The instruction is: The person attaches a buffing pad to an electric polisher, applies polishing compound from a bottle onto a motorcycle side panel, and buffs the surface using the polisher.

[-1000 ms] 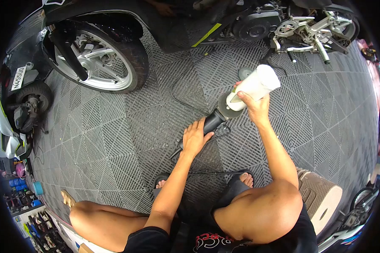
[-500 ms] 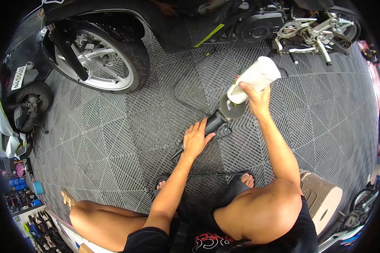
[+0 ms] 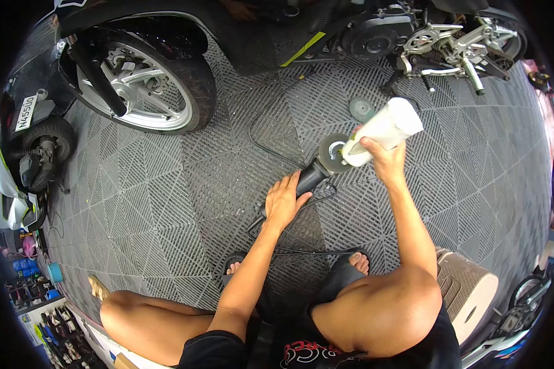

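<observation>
My left hand (image 3: pixel 282 198) lies over the black body of a power tool (image 3: pixel 311 177) on the floor, fingers wrapped round its handle. At the tool's upper end a round grey disc (image 3: pixel 333 152) faces up, with a white curved streak of liquid on it. My right hand (image 3: pixel 385 157) is closed round a white bottle (image 3: pixel 389 126), tilted with its lower end beside the disc's right edge. A grey-green round disc (image 3: pixel 361 109) rests on the floor above the bottle. The tool's black cord (image 3: pixel 258 141) curves away on the left.
A black motorcycle's front wheel (image 3: pixel 148 86) stands at the upper left, its engine (image 3: pixel 375 38) at the top. Another scooter (image 3: pixel 18 197) is at the far left. A brown patterned box (image 3: pixel 471 292) sits beside my right knee. My feet (image 3: pixel 358 263) are on the grey tiled floor (image 3: pixel 148 203).
The bottle in my right hand has moved right and down from over the disc. A white streak now shows on the disc. My left hand has stayed on the tool.
</observation>
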The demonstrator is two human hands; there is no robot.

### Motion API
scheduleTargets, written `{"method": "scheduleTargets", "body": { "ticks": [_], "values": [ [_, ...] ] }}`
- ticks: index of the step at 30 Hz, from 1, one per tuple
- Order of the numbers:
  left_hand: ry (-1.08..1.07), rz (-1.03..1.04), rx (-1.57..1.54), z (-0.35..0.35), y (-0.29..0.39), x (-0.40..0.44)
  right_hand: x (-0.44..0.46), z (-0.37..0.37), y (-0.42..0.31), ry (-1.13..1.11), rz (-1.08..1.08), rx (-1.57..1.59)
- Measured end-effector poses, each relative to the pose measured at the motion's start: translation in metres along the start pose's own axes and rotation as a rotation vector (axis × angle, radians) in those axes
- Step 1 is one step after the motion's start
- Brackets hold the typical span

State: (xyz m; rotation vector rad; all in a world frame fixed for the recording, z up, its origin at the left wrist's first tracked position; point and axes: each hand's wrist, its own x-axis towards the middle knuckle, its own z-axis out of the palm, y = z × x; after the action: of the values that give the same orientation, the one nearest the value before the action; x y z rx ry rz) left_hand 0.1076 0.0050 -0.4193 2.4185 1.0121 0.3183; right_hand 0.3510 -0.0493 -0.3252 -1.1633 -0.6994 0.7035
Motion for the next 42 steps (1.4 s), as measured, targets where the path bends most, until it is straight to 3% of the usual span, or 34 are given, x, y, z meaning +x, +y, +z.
{"method": "scheduleTargets", "body": {
  "ticks": [7, 10, 13, 18, 21, 24, 27, 29, 31, 33, 38, 40, 42],
  "values": [
    [-0.020, -0.015, -0.002, -0.001, 0.001, 0.000, 0.024, 0.026, 0.015, 0.028, -0.020, 0.017],
    [0.000, 0.003, -0.012, 0.000, -0.001, 0.000, 0.041, 0.013, 0.025, 0.026, -0.046, -0.092],
    [-0.019, -0.010, -0.013, -0.001, -0.001, 0.000, 0.038, -0.004, 0.021, 0.197, -0.132, -0.103],
    [-0.018, -0.012, -0.032, 0.001, -0.003, -0.001, 0.010, -0.031, 0.015, 0.147, -0.098, -0.165],
    [-0.021, -0.018, -0.023, 0.000, -0.004, -0.001, 0.006, -0.026, 0.001, 0.241, -0.076, 0.096],
    [-0.012, -0.021, -0.019, 0.001, -0.005, -0.002, 0.003, -0.020, -0.014, 0.184, -0.213, 0.020],
    [-0.029, -0.037, -0.035, 0.001, -0.006, -0.002, -0.009, 0.018, -0.061, -0.062, -0.396, -0.283],
    [-0.043, -0.050, -0.025, -0.001, -0.006, -0.003, -0.001, 0.049, -0.086, -0.479, -0.762, -0.487],
    [-0.047, -0.045, -0.028, 0.000, -0.006, -0.004, 0.000, 0.080, -0.128, -0.839, -0.976, -0.953],
    [-0.083, -0.085, -0.133, -0.002, -0.005, -0.003, -0.003, 0.118, -0.139, -1.048, -1.187, -0.953],
    [-0.073, -0.104, -0.099, -0.006, -0.009, -0.005, 0.026, 0.159, -0.107, -1.247, -1.368, -1.034],
    [0.305, 0.012, -0.190, 0.025, -0.018, -0.005, 0.041, 0.166, -0.096, -1.254, -1.375, -1.086],
    [0.189, -0.073, -0.126, 0.020, -0.015, -0.007, 0.050, 0.173, -0.089, -1.251, -1.389, -1.128]
  ]
}}
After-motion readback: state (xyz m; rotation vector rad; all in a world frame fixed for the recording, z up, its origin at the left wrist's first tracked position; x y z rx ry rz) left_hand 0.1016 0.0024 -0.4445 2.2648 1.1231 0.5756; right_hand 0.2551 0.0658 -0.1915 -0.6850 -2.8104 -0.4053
